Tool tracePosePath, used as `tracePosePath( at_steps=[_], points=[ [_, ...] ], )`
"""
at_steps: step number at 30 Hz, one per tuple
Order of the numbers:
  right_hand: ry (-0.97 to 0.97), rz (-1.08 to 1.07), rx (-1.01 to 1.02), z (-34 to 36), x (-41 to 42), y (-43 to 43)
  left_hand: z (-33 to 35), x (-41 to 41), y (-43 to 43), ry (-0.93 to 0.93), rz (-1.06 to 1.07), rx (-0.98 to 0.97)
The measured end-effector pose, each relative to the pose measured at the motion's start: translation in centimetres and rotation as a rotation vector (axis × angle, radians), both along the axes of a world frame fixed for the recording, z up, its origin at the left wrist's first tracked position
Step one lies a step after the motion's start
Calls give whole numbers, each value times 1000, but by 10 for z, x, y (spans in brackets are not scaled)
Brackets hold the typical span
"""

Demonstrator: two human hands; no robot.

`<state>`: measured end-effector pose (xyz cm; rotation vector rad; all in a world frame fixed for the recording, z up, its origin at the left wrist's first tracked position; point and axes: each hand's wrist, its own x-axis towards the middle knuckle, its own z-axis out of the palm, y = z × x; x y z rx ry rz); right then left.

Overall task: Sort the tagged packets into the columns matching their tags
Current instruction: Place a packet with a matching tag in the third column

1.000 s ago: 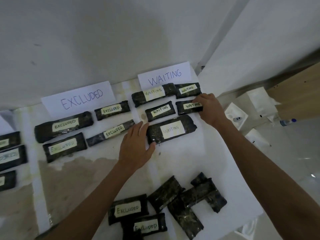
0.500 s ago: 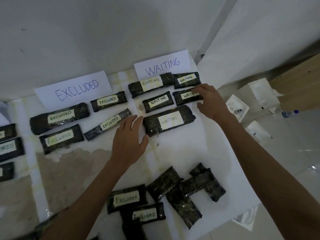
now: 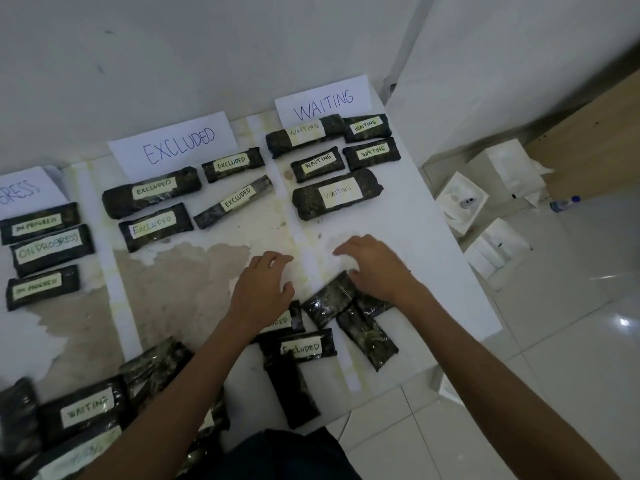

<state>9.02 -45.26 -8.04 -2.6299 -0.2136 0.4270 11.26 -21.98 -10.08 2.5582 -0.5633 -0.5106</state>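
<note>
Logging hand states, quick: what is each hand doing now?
Left hand: open, holding nothing.
Right hand: open, fingers spread above dark plastic-wrapped packets, holding nothing.

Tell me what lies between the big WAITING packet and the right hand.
Nothing: in the head view, bare white tabletop separates the big WAITING packet from the right hand.

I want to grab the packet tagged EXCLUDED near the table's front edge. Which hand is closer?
Left. The left hand sits just up-left of the dark plastic-wrapped packet tagged EXCLUDED; the right hand is farther up-right.

left hand [image 3: 261, 291] palm down, fingers spread (empty) | right hand [image 3: 375, 266] palm down, fingers loosely curled
</note>
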Motion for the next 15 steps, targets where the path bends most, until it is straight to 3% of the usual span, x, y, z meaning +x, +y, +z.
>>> tracePosePath(
  at_steps=[6,11,15],
  points=[
    [18,309,-304,-16,-31,28,-9,-19,10,76,-15,52],
    [-40,393,-502,-13,-33,38,1,-21,14,78,-7,2],
    [-73,403,-524,-6,-28,39,12,-19,16,79,55,-103]
  ],
)
